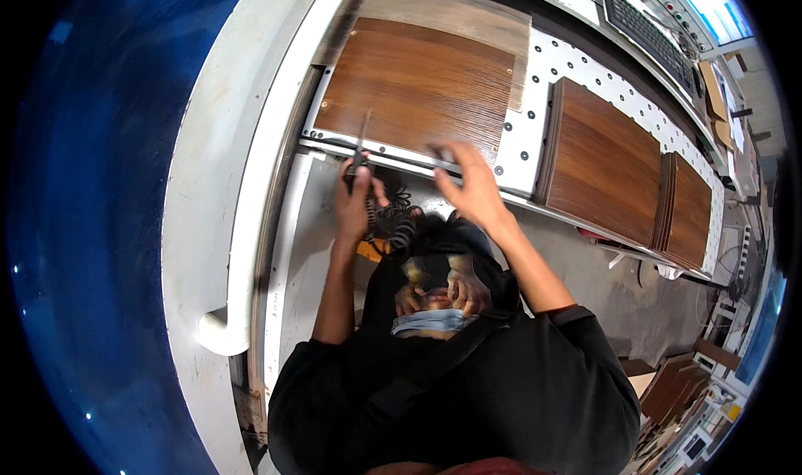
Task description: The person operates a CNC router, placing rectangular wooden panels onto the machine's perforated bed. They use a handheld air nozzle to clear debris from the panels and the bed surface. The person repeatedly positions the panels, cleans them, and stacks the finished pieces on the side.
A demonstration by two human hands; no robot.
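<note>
One wood-grain panel [418,86] just beyond right hand [472,187], perhaps touching.

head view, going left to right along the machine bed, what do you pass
white pipe handle → left hand gripping a black tool with a coiled cord → right hand at the edge of the large wood-grain panel → middle stack of wood-grain panels → smaller stack
</note>
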